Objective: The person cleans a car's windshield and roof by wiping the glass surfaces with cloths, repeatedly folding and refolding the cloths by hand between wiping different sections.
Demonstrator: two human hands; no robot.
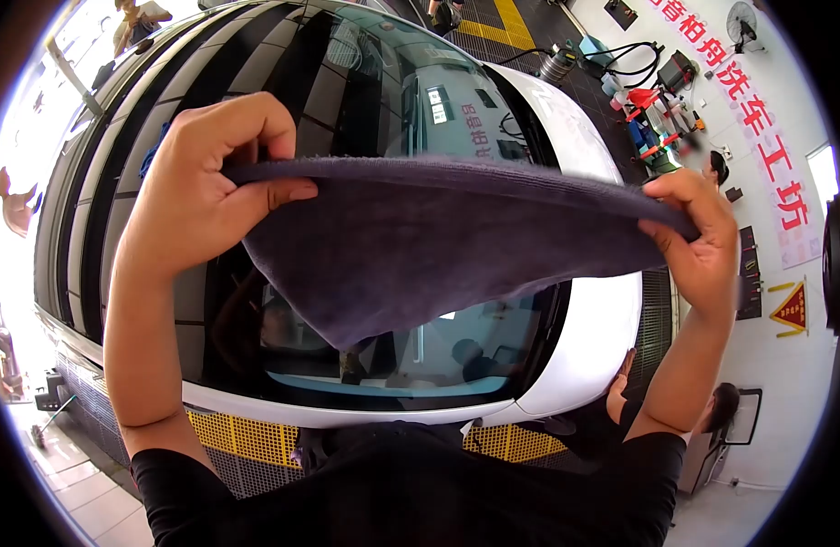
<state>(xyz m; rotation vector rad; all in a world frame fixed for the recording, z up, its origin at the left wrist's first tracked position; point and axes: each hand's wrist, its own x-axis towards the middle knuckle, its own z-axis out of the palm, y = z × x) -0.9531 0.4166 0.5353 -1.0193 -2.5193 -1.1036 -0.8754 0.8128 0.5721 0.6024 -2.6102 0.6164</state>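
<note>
A dark grey-purple cloth [438, 237] is stretched between my two hands, its upper edge nearly straight and its lower part hanging to a point at the left. My left hand [206, 182] pinches one top corner between thumb and fingers. At the other end, my right hand [698, 232] grips the opposite corner. Beneath and behind the cloth lies a car with a glossy black roof [256, 59], a windshield [438, 96] and a white hood [588, 337]. From this view I cannot tell whether the cloth touches the glass.
A person [620, 392] is close by at lower right, a hand near the hood; another person [714, 169] is by the right wall. A metal canister [556, 66] and hoses stand beyond the hood. Yellow floor grating [247, 438] runs along the car's near side.
</note>
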